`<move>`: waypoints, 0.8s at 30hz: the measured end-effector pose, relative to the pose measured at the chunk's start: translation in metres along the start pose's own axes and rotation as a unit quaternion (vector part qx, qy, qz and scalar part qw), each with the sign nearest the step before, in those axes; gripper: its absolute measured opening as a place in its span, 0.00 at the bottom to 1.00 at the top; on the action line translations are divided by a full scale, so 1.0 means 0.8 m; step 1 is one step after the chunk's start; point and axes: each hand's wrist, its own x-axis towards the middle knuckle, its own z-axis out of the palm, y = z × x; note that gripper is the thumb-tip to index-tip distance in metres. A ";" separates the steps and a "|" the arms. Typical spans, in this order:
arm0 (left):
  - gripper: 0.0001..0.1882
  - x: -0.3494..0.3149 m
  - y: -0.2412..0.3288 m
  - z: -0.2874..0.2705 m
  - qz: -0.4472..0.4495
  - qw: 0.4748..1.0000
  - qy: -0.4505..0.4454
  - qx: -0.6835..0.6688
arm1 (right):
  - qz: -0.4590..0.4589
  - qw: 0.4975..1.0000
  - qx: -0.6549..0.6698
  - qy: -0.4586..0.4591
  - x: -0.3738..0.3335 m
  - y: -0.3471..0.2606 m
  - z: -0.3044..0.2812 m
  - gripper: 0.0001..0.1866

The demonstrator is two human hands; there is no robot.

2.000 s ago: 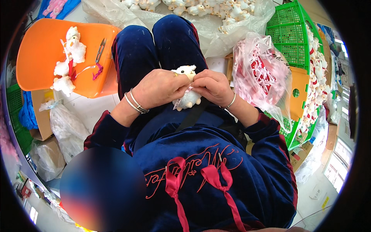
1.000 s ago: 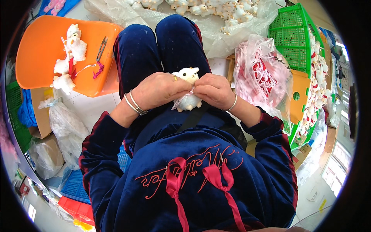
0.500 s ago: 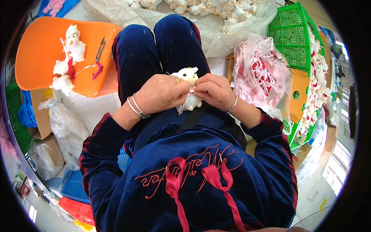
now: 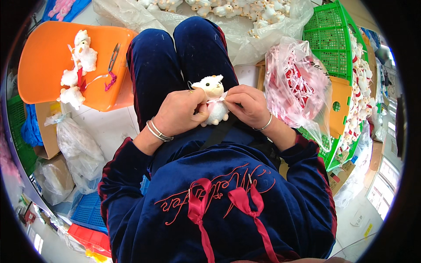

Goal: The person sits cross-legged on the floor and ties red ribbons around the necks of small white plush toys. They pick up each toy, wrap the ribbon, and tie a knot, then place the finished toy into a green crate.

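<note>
A small white plush lamb (image 4: 215,111) sits upright on my lap, its head tilted toward the right. Around its neck runs a pale pink ribbon (image 4: 215,101). My left hand (image 4: 184,111) is closed at the lamb's left side, its fingers pinching the ribbon's left part, with fingertips partly hidden. On the other side, my right hand (image 4: 246,105) pinches the ribbon's right end between thumb and forefinger, drawn slightly off the lamb's neck. A thin dark loop (image 4: 190,84) shows beside the lamb's head.
On the left, an orange stool (image 4: 39,65) bears several plush lambs (image 4: 85,57) and thread snips (image 4: 114,57). A clear bag of pink and red ribbons (image 4: 298,83) stands right, beside a green crate (image 4: 329,44). More plush toys (image 4: 237,8) lie on plastic sheeting ahead.
My hands have moved apart, uncovering more of the lamb's front and the ribbon at its neck. My left hand has shifted slightly left and down.
</note>
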 end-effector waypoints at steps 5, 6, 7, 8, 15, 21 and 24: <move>0.04 -0.008 0.000 -0.009 -0.145 0.977 -0.019 -0.153 | 0.056 0.998 0.016 0.029 -0.009 -0.009 -0.008 0.08; 0.07 -0.010 -0.002 -0.007 -0.161 0.963 -0.013 -0.218 | 0.115 0.991 0.068 0.023 -0.010 -0.013 -0.008 0.06; 0.09 -0.010 -0.003 -0.005 -0.176 0.943 -0.007 -0.281 | 0.174 0.978 0.117 0.018 -0.011 -0.017 -0.009 0.05; 0.12 -0.010 -0.002 -0.003 -0.190 0.920 -0.001 -0.344 | 0.231 0.959 0.166 0.012 -0.012 -0.018 -0.010 0.03; 0.21 0.004 0.030 -0.005 -0.187 0.982 0.000 -0.032 | 0.410 0.833 0.371 0.018 -0.011 -0.024 -0.002 0.13; 0.11 0.004 0.041 0.001 -0.184 0.976 0.045 -0.108 | 0.224 0.966 0.126 0.000 -0.012 -0.046 -0.002 0.08; 0.05 0.000 0.032 0.011 -0.110 0.986 0.091 -0.081 | 0.120 0.991 0.052 -0.016 -0.010 -0.044 -0.001 0.10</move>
